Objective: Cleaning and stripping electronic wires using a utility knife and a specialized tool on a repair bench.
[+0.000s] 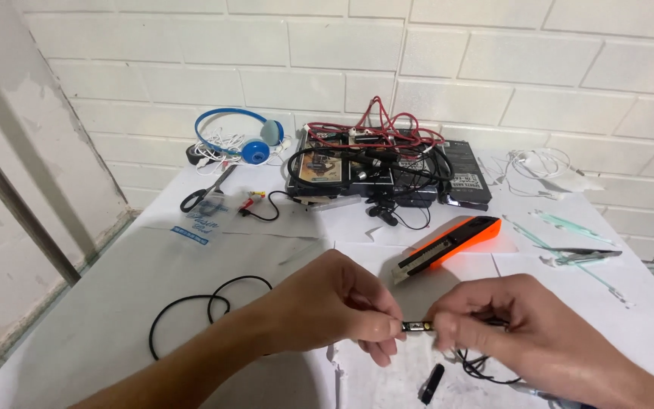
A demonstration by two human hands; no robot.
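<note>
Plug (pixel 416 326) — perhaps a jack — pinched between left hand (pixel 334 307) and right hand (pixel 509 326).

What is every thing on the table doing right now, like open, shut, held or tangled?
left hand: pinching the small metal plug
right hand: pinching the plug's other end
metal plug: held between both hands, off the table
black cable: looped loosely on the table
scissors: lying nearly closed
blue headphones: lying by the wall
red wires: tangled on the black boxes
orange cutter: lying flat
</note>
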